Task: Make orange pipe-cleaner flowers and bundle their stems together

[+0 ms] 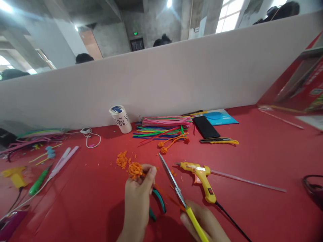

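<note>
My left hand (137,198) is closed, pinching a fuzzy orange pipe-cleaner ball (135,169) between thumb and fingertips, its orange stem trailing down to the right. My right hand (204,223) grips the yellow handles of scissors (174,183), whose shut blades point up and left, just right of the ball and apart from it. Orange fluff trimmings (122,159) lie on the red table (252,161) just beyond the ball. Teal-handled pliers (158,201) rest on the table under my left hand.
A yellow glue gun (202,176) with a clear glue stick (248,182) lies right of the scissors. A bundle of coloured pipe cleaners (164,127), a paper cup (120,118), a black phone (206,127) and a utility knife (219,140) sit by the white partition (176,74). More tools lie at left.
</note>
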Demonstrator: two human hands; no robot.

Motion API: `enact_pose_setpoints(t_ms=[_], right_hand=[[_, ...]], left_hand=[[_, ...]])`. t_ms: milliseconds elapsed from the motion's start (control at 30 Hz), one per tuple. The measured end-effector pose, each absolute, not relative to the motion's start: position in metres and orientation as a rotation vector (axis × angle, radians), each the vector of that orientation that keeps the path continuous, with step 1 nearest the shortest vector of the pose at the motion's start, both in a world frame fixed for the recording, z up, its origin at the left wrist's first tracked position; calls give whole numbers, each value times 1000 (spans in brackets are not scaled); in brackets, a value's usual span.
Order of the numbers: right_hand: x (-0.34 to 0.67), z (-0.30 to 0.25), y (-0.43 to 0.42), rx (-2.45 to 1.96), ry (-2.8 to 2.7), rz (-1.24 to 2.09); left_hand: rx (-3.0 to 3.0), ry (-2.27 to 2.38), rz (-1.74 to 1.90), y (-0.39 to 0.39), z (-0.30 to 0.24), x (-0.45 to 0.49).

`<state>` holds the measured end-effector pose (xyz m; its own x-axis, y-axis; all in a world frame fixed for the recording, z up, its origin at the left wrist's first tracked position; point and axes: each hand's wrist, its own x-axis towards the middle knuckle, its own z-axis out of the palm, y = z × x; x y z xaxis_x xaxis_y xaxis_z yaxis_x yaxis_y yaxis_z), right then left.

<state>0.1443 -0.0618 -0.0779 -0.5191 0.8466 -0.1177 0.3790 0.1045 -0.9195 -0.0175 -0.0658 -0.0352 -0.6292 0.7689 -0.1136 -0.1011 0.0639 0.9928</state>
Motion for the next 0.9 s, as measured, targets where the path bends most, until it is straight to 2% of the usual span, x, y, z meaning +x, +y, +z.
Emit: enact_pose_setpoints(t_ms=[67, 233, 333, 633, 767, 900], right_hand=[[144, -74, -49, -1276, -2050, 1346], [133, -66, -28, -1463, -2466, 690], [115, -74, -32, -1437, -2567, 554], [98, -96, -50, -1452, -2619, 552], [111, -72, -44, -1241, -2573, 559], [126, -40, -36, -901, -2195, 752]], left_hand=[[635, 1633, 1601, -68, -33, -31], [718, 1558, 1288, -78, -29, -63], [727, 1536, 1237, -80, -32, -65], [801, 1551, 1279, -79, -29, -44], [946, 1589, 1238, -78, -29, -41], [1024, 1617, 1146, -78, -27, -36]])
